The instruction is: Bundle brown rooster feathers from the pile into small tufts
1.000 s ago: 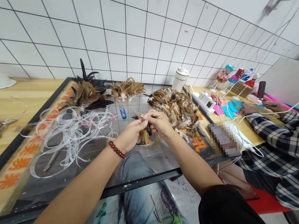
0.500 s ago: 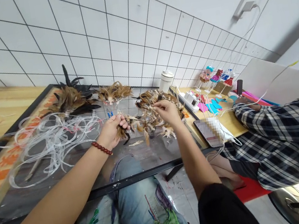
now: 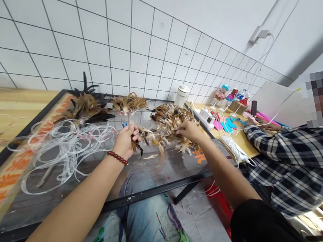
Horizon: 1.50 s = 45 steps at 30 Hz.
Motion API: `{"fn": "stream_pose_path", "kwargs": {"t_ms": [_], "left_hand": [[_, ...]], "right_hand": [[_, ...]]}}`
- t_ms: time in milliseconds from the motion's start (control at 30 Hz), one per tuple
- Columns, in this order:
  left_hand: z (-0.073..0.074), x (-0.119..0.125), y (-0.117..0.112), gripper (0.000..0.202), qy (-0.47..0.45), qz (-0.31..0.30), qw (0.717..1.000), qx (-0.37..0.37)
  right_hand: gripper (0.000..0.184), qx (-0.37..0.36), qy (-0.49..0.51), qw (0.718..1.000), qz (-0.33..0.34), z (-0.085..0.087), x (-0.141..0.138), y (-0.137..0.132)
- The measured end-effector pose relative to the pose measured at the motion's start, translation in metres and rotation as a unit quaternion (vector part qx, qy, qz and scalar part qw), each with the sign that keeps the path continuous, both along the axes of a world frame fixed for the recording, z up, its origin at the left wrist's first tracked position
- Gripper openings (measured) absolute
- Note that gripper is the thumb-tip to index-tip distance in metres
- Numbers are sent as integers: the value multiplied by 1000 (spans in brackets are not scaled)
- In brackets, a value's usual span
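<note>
Feather bunch (image 3: 136, 146) in the left hand (image 3: 125, 142), above the dark, glossy tabletop (image 3: 158, 172), left of the main feather pile (image 3: 176, 116). Long axis runs roughly away from the wearer: pale end pokes out above the fist, towards the wall; dark tips hang out below, towards the near table edge and slightly right. Middle of the bunch hidden by the fingers.

Left grip: fingers curled closed around the bunch, thumb side up. Red-brown bead bracelet (image 3: 117, 158) on that wrist.

Right hand (image 3: 190, 131) over the near part of the pile, palm down, thumb and fingertips drawn close together among the feathers. Cannot tell whether a feather is pinched between them. Pile feathers lie in mixed directions, brown, black and whitish; one loose feather (image 3: 150, 156) lies flat, nearly sideways, just in front.

Blue clip (image 3: 124, 124) just beyond the left fist, partly hidden. Tangle of clear strips (image 3: 69, 147) to the left. Farther back, a black-and-brown feather bundle (image 3: 85, 107) and a smaller brown bundle (image 3: 128, 103). White lidded container (image 3: 182, 95) behind the pile. At far right, a co-worker's plaid sleeve (image 3: 267, 146).
</note>
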<state>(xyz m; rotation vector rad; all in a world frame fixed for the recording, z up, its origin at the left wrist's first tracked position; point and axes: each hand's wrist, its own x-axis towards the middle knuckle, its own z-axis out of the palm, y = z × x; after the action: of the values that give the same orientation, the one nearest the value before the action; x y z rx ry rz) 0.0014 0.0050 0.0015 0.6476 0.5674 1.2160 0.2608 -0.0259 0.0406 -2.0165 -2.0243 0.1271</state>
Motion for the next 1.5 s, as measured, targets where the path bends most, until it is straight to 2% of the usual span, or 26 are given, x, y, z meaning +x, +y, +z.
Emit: {"fn": "stream_pose_path", "kwargs": {"t_ms": [67,133,200,267,333,400,467,567,667,767,867,933,1033,1100,1133,1200,1267,1333,1433,1500], "left_hand": [[-2,0,0,18,-3,-5,1000,-1],[-4,1,1,17,-5,-8,1000,0],[-7,2,2,17,-6,-11,1000,2],[-9,2,4,17,-7,-9,1000,5],[-10,2,5,18,-5,-1,1000,4],[-11,1,7,19,3,8,1000,-1],[-11,1,7,20,10,14,1000,-6],[-11,2,7,19,13,16,1000,-13],[-12,3,6,17,11,10,1000,-12],[-12,4,6,16,11,4,1000,-6],[-13,4,6,16,12,4,1000,-5],[-14,4,6,17,11,5,1000,-4],[-15,5,6,17,5,4,1000,1],[-16,6,6,17,3,4,1000,9],[-16,6,6,17,6,5,1000,14],[-18,8,7,16,21,13,999,24],[-19,9,7,16,44,29,998,29],[-21,10,6,16,68,43,996,32],[-23,12,5,17,105,40,993,47],[-25,12,5,19,125,29,990,64]], "right_hand": [[18,-1,163,987,2,4,0,7],[23,-9,296,955,18,3,-6,13],[25,-30,369,928,37,-2,-17,20],[24,-52,381,922,40,-9,-29,25],[21,-31,338,940,16,-13,-37,29],[25,44,238,970,-16,-15,-40,30],[30,106,120,987,-22,-12,-39,26],[18,119,16,993,5,-4,-37,15],[18,121,-32,991,37,4,-42,4],[22,91,-70,985,126,3,-52,-2],[27,35,-95,960,261,-8,-59,-1],[23,16,-91,946,312,-18,-61,0],[10,35,10,954,299,-30,-61,5],[11,72,168,960,214,-36,-66,9],[15,83,264,948,160,-39,-71,11],[25,72,445,890,68,-46,-85,13],[33,33,563,825,40,-54,-102,14],[37,8,605,795,46,-60,-117,13],[35,4,613,788,62,-66,-129,10],[33,5,630,773,69,-66,-131,9]]}}
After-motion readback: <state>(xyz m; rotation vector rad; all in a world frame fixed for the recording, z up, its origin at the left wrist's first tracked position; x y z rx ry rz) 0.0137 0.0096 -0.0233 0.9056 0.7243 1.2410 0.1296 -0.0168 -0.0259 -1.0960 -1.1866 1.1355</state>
